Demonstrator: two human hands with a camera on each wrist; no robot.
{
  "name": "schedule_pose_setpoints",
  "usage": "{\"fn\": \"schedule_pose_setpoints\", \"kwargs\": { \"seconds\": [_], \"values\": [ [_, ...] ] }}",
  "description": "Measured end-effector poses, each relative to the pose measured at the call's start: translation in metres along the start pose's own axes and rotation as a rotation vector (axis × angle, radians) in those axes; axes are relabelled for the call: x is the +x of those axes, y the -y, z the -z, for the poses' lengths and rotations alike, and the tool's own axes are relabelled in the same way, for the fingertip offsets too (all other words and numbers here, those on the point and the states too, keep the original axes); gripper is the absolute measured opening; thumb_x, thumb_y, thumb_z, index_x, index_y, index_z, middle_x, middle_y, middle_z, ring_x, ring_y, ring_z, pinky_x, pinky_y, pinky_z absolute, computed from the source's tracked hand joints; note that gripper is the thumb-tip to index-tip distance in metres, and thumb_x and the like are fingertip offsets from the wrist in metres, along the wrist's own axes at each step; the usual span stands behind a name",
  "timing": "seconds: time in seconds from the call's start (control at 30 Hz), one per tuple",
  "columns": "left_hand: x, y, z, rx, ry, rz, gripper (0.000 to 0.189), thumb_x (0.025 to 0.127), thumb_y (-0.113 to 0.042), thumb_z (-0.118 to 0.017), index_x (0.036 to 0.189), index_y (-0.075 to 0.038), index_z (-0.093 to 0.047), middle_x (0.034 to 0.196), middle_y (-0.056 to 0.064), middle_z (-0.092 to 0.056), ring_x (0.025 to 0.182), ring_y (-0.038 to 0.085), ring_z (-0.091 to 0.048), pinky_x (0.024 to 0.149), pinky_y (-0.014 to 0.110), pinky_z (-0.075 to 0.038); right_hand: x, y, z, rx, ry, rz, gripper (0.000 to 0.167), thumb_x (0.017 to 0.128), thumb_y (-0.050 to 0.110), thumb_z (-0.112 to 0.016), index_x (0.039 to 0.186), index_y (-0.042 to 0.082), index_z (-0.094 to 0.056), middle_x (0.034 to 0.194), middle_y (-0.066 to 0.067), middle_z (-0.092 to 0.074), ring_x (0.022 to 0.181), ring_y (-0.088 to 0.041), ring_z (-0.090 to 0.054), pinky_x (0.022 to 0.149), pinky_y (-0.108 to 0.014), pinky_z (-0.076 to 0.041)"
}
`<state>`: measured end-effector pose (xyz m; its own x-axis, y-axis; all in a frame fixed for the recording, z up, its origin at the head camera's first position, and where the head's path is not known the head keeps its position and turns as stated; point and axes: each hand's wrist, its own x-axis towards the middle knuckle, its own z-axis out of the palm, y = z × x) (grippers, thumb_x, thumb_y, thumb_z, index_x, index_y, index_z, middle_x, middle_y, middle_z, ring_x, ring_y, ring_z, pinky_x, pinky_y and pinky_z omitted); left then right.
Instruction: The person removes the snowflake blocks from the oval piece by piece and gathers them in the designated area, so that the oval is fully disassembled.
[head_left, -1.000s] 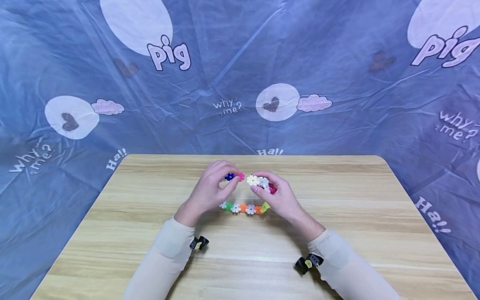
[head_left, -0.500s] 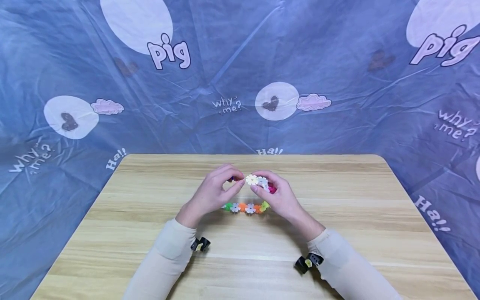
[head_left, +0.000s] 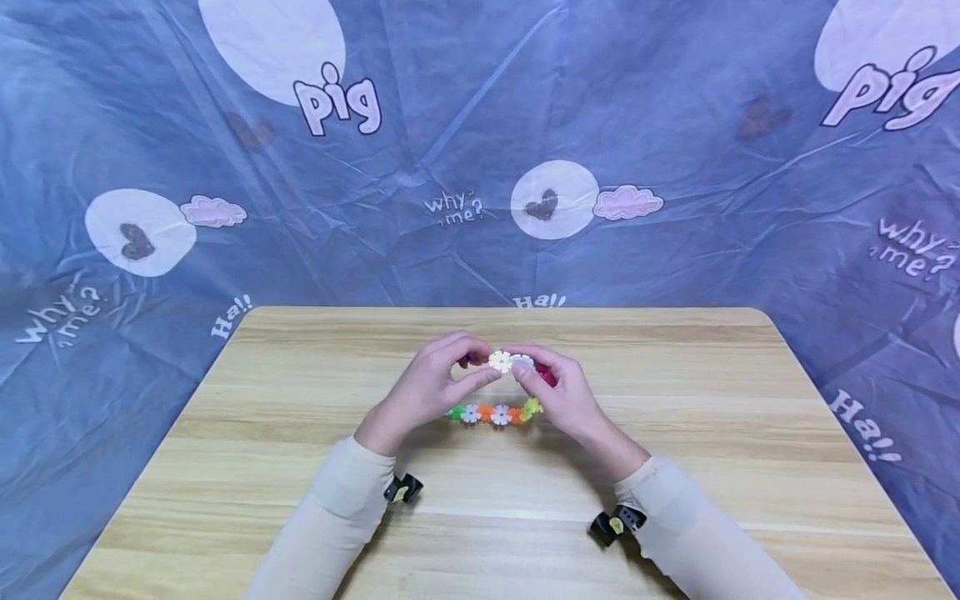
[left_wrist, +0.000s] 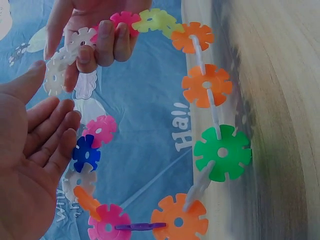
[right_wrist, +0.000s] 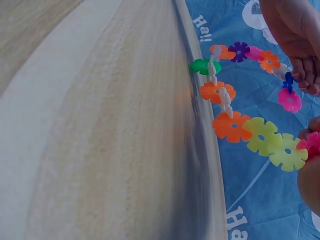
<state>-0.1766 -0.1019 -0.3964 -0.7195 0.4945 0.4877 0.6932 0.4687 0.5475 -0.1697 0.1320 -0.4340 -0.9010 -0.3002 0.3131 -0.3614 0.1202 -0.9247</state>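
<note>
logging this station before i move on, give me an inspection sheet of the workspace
Surface: pale wood-grain table, some glare
Job's things: chain of coloured flower pieces, not closed; its pink end stands apart from its white end
Clutter: nothing seen
Left grip: thumb and fingertips at the white end; whether they pinch it is unclear
Right grip: fingers curled round the chain near the white end
Cables: nothing seen
Surroundings: blue sheet with printed words behind the table

From the head, looks down the tabletop (head_left: 495, 533) to its far edge; from both wrists (head_left: 375, 432), sideways, shares the flower chain (left_wrist: 230, 165) close up.
</note>
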Motion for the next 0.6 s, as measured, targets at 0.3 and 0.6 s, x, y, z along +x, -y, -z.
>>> {"fn": "schedule_pose_setpoints", "kwargs": {
  "seconds": [0.3, 0.6],
  "values": [
    [0.0009, -0.0001, -0.0025, 0.015, -0.006, -0.001, 0.027, 0.094, -0.02, -0.086, 0.114, -0.005, -0.077, 0.104, 0.005, -0.075, 0.096, 0.018, -0.07, 0.088, 0.032, -0.062, -0.0002, -0.0003, 0.0002, 0.015, 0.019, 0.043, 0.03, 0.106, 0.006, -0.061, 0.132, -0.007, -0.069, 0.085, 0.003, -0.065, 0.066, -0.015, -0.056, 0.059, -0.021, -0.048],
    [-0.0016, 0.0053, -0.0041, 0.003, -0.047, 0.018, 0.027, 0.093, -0.016, -0.086, 0.115, -0.003, -0.076, 0.104, 0.007, -0.076, 0.096, 0.02, -0.071, 0.087, 0.033, -0.064, -0.0021, -0.0041, 0.0065, 0.054, 0.063, -0.041, 0.041, 0.103, 0.007, -0.066, 0.141, -0.007, -0.062, 0.12, -0.035, -0.069, 0.09, -0.016, -0.074, 0.079, -0.033, -0.065]
  ]
}}
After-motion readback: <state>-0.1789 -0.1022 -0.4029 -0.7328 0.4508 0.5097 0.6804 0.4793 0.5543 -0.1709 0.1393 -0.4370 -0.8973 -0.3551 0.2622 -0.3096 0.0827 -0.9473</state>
